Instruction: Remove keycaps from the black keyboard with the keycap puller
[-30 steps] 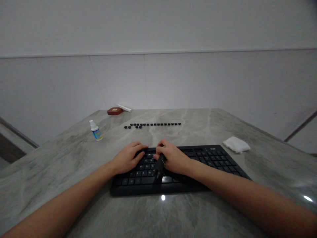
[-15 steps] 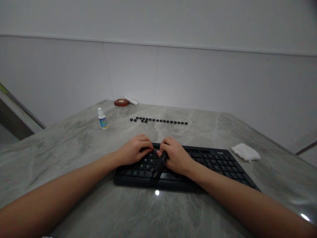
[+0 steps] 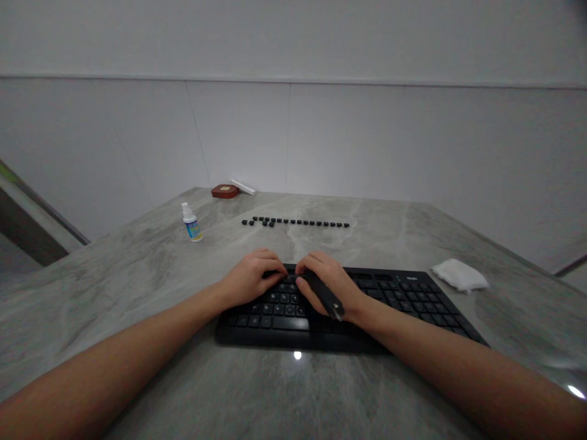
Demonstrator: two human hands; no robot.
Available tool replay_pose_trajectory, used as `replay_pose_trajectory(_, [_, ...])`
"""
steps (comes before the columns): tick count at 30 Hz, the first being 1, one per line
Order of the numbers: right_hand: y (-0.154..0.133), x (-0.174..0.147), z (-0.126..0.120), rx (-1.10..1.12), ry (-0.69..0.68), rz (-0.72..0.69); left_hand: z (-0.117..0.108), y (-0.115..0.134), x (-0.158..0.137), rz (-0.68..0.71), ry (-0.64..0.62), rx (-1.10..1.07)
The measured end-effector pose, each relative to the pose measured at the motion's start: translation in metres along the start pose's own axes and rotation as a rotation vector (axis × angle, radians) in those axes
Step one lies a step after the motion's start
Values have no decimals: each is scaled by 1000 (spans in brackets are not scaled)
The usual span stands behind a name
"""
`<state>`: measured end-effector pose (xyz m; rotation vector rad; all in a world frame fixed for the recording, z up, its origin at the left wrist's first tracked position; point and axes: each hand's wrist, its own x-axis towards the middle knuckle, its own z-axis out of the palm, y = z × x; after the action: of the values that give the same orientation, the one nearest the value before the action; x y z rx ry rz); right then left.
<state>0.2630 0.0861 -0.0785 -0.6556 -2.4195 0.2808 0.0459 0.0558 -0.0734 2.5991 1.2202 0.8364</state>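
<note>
A black keyboard (image 3: 284,339) lies in front of me, with both hands over its upper left part. My right hand (image 3: 330,281) is closed around a black-handled keycap puller (image 3: 324,296), its handle slanting down to the right across the hand. The puller's tip is hidden by the fingers near the top rows. My left hand (image 3: 252,275) rests on the keyboard's upper left, thumb and index finger pinched close to the puller's tip. What those fingertips hold, if anything, is too small to make out. Several loose black keycaps (image 3: 306,222) lie in rows behind the keyboard.
On the left of the grey marbled table (image 3: 174,366) stands a small white spray bottle (image 3: 192,227) with a blue label. A reddish-brown case (image 3: 224,192) and a white flat bar (image 3: 243,186) lie at the back edge. A folded white cloth (image 3: 460,274) sits right of the keyboard.
The puller's handle has swung from pointing down-left to pointing down-right, turning in my right hand. My left hand stays pinched at nearly the same place. The view has shifted slightly.
</note>
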Motion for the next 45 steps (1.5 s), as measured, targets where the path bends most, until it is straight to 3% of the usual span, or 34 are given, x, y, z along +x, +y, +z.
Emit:
replay_pose_trajectory(8, [3,2,4,-32,-35,50,3,-3,1,-49,5,28])
replay_pose_trajectory(16, [1,1,5,-15,-37,33,-1,3,-1,79,57,46])
replay_pose_trajectory(23, [-1,0,4,-9,-115,75,-5,3,-3,129,2,4])
replay_pose_trajectory(36, [1,6,-1,166,-106,188,-10,4,-3,118,-40,-8])
replay_pose_trajectory(45, [2,4,1,156,-74,155,-8,4,-4,127,-32,26])
